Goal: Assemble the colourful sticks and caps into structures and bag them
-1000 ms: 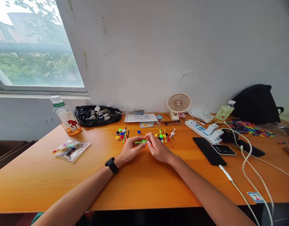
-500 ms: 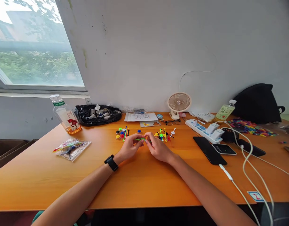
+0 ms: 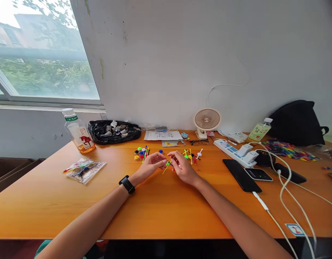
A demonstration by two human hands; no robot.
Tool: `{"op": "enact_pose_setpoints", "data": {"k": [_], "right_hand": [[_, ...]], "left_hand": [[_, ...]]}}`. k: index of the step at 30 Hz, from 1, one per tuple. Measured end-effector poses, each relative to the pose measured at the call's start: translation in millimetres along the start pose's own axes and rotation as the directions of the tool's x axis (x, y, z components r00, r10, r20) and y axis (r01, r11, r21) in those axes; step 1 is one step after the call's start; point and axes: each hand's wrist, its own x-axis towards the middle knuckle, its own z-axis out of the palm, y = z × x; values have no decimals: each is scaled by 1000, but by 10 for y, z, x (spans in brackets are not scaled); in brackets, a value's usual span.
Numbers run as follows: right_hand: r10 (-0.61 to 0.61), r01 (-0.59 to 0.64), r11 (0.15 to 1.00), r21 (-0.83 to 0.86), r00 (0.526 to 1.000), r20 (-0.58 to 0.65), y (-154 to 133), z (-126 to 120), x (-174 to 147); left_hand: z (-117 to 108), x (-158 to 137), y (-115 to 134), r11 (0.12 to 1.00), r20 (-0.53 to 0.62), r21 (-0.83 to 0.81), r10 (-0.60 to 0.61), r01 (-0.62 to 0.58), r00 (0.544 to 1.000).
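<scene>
Over the table, my left hand (image 3: 151,166) and my right hand (image 3: 184,169) meet with fingers curled into pinches. Between their fingertips is a thin yellow-green plastic stick (image 3: 165,169) with a small green part around its middle, tilted from lower left to upper right. A black watch is on my left wrist. Beyond my left hand lie small round coloured caps (image 3: 139,153) and several coloured sticks (image 3: 146,152). A blue cap (image 3: 161,151) sits behind the fingers. Beside my right hand are pieces with sticks through round parts, such as a white one (image 3: 199,154).
At left are a clear plastic bag (image 3: 85,171) of parts and a drink bottle (image 3: 80,135). A black bag of rubbish (image 3: 114,132), papers (image 3: 163,135) and a fan (image 3: 207,120) line the wall. A power strip (image 3: 232,151), phone (image 3: 241,175) and cables are at right.
The stick has turned from lying nearly level between my fingers to a steep slant, its lower end now showing below them. My fingertips have moved slightly apart. The view has shifted slightly.
</scene>
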Motion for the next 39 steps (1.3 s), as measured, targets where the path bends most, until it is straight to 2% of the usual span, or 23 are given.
{"op": "enact_pose_setpoints", "data": {"k": [3,6,14,18,21,23,25,29,34,36,39], "right_hand": [[-32,32,999,8,999,16,1,7,10],[-52,52,999,13,999,10,-19,12,16],[-109,109,986,-123,994,5,-122,-45,-12],[-94,96,958,-272,995,20,-125,-94,-14],[-66,44,927,-373,997,-47,-71,-128,1],[-22,-5,938,-346,997,-74,-17,-137,11],[9,-13,957,-291,1000,-13,29,-126,16],[-29,73,964,-256,985,170,48,-72,11],[-50,74,975,-210,992,118,22,-52,-6],[-33,57,973,-223,994,108,28,-55,-11],[35,-4,953,-302,995,95,27,-69,4]], "left_hand": [[-3,-5,-35,999,62,39,1,-3,998],[3,-1,-103,998,72,68,-16,11,997],[19,10,-85,999,-1,45,-15,15,1000],[5,26,-94,999,-22,27,-32,33,999],[-10,46,-159,999,-29,-15,-36,36,999],[-10,52,-208,1000,-17,16,-20,20,1000],[-2,46,-242,988,21,154,30,-33,999],[18,13,-223,891,111,425,124,-160,986],[75,-62,-85,759,72,605,247,-240,966],[125,-102,-44,706,128,639,294,-305,947],[187,-147,-30,620,240,686,303,-382,922]]}}
